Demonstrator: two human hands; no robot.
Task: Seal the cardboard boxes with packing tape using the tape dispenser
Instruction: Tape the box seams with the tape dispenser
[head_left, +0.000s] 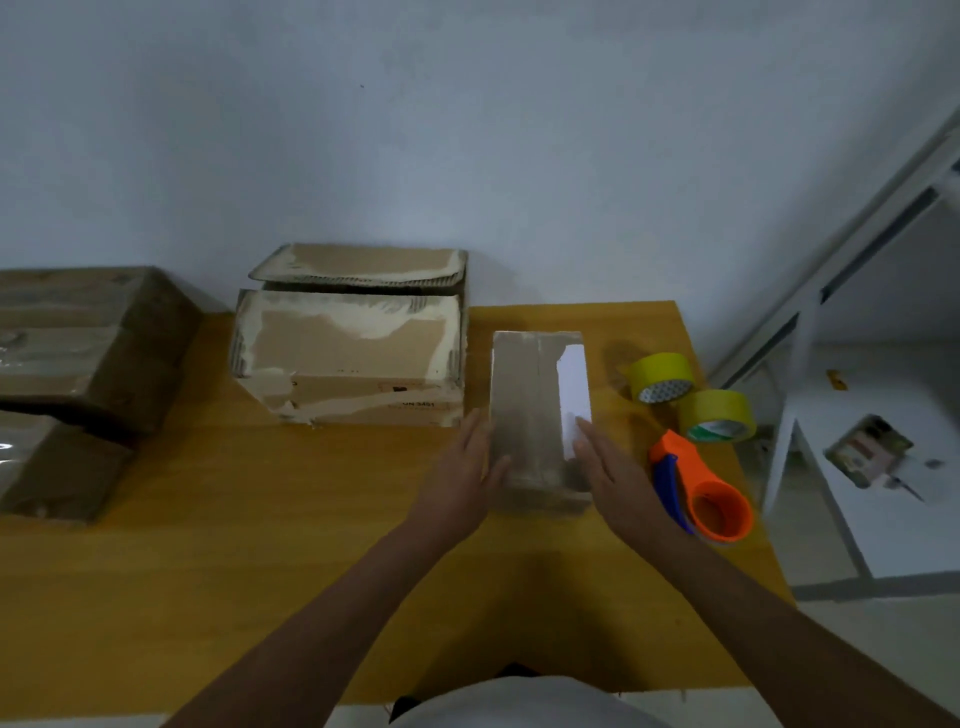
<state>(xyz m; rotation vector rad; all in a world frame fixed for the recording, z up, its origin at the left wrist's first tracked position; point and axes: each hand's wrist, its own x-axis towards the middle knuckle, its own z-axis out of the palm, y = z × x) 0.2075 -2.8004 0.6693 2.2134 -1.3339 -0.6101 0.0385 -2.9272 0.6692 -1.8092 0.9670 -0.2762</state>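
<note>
A small narrow cardboard box (530, 405) with a white strip along its right side lies on the wooden table (260, 519). My left hand (462, 478) lies flat against the box's left side, fingers straight. My right hand (618, 478) rests with straight fingers on its right near corner. An orange and blue tape dispenser (701, 493) lies on the table just right of my right hand. Two yellow tape rolls (662, 376) (719, 415) sit behind the dispenser.
A larger worn cardboard box (353, 358) with a raised back flap stands behind and left of the small one. Taped boxes (78, 353) are stacked at the far left. A white frame (831, 291) and a low white surface stand past the table's right edge.
</note>
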